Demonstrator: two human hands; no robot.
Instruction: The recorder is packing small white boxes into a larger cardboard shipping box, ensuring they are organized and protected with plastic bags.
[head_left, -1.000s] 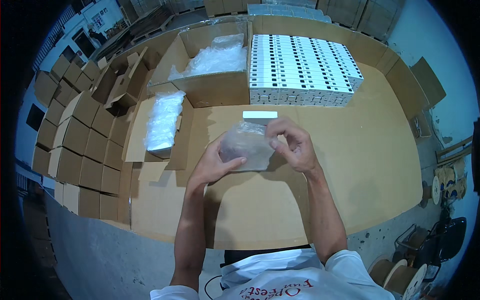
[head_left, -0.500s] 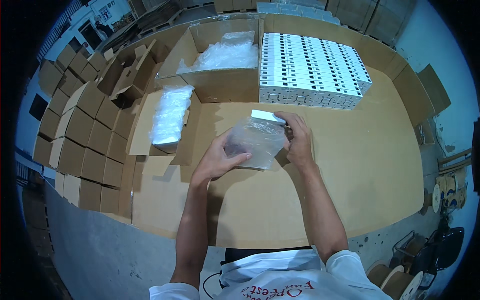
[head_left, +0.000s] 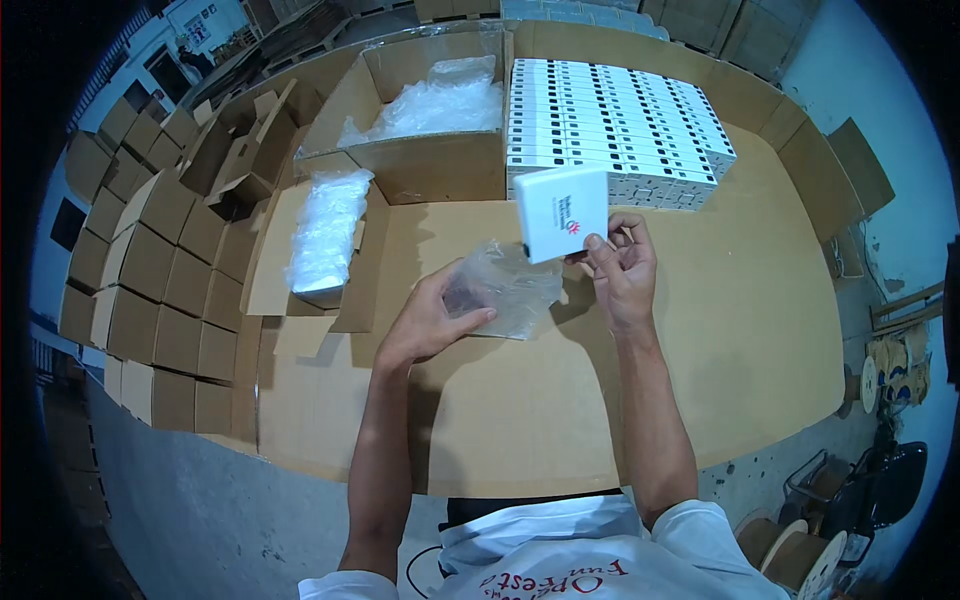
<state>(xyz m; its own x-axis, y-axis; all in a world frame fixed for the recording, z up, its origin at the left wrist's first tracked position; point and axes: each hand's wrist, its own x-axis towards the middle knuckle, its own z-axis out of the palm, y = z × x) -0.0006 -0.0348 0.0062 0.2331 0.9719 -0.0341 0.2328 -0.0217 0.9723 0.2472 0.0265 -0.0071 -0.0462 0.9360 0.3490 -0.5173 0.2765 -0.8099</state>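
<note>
A flat white box [head_left: 562, 212] with small print and a red mark is pinched by my right hand [head_left: 622, 268] at its lower right corner. It is tilted up above the table, its broad face toward me. My left hand [head_left: 430, 318] grips a clear plastic bag [head_left: 505, 290] by its left side, thumb on top. The bag looks loose and crumpled and lies apart from the white box, just below it. Behind the raised box stand rows of similar white boxes [head_left: 610, 120], packed tightly together.
A large carton [head_left: 440, 170] holds a heap of clear plastic bags [head_left: 430, 105]. Left of my hands, a smaller open carton [head_left: 368, 270] contains bagged white boxes [head_left: 330, 235]. Brown cartons [head_left: 150, 270] are stacked at the far left. A cardboard wall [head_left: 820, 180] edges the table [head_left: 740, 350].
My right hand has drawn the white box up and away from the bag, turning its broad face toward me. The left hand stays with the bag. The view has shifted slightly.
</note>
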